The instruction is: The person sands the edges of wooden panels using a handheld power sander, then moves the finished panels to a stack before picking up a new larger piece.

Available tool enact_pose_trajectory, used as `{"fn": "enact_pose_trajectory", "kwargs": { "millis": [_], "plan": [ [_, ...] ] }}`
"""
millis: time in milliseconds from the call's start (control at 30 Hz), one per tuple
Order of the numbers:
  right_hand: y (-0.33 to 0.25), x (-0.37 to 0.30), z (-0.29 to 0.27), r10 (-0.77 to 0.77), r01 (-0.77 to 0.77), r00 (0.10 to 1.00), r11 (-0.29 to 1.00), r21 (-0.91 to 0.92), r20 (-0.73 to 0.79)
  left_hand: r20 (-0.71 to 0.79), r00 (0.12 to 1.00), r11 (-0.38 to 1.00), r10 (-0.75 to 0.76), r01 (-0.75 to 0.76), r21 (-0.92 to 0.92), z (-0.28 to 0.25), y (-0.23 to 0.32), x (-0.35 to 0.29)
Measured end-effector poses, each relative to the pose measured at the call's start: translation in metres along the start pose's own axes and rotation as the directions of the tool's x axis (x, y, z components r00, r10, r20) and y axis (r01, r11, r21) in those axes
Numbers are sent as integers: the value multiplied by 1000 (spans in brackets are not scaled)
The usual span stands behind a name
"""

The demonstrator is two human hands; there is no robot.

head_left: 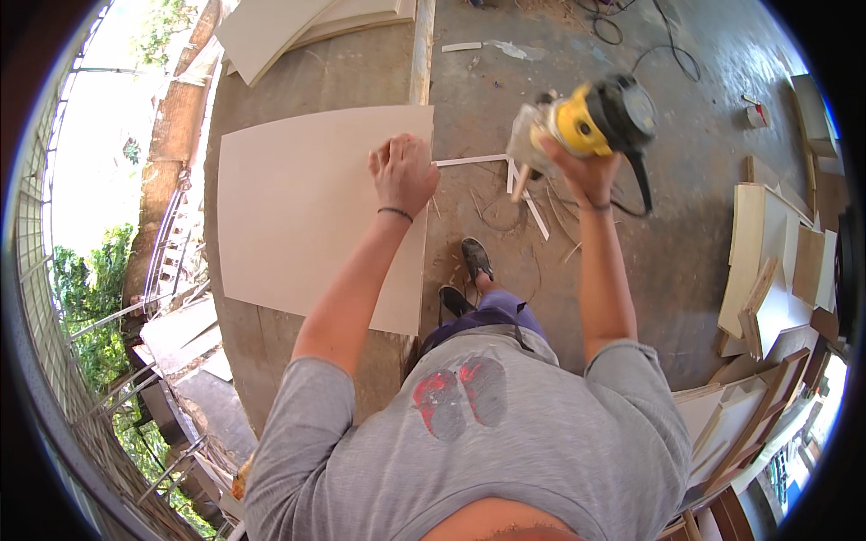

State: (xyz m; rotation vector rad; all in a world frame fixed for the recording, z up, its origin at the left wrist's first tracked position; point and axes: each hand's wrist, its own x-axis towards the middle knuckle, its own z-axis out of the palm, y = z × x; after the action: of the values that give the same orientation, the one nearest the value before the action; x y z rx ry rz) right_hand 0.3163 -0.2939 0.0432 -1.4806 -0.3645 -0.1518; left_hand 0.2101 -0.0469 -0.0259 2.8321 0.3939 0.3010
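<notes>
A large pale board lies flat on a low, wide bench top. My left hand rests palm down on it near its right edge, fingers bent and slightly apart, holding nothing. My right hand grips a yellow and black handheld router, raised over the floor to the right of the board. The router looks tilted, with its black motor end toward the far right. A cloudy clear guard and a short wooden-looking piece show at its other end, blurred by motion.
More pale boards are stacked at the bench's far end. Thin white offcut strips lie on the floor beside my shoes. A black cord loops across the far floor. Wood panels lean along the right side; a small tin stands nearby.
</notes>
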Motion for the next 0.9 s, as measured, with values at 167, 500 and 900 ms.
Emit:
{"fn": "enact_pose_trajectory", "kwargs": {
  "millis": [167, 500, 900],
  "plan": [
    [-18, -47, -41, 38, -44, 993, 998, -49, -115, -30, 999, 998, 25, -27, -56, 1, 2, 38],
    [-26, -92, -50, 108, -113, 992, 990, -87, -67, 35, 999, 995, -11, 15, -100, 2, 3, 74],
    [7, -176, 67, 435, -553, 804, 798, 240, 405, -81, 996, 999, 35, -36, -20, 8, -80, 23]
  ]
}}
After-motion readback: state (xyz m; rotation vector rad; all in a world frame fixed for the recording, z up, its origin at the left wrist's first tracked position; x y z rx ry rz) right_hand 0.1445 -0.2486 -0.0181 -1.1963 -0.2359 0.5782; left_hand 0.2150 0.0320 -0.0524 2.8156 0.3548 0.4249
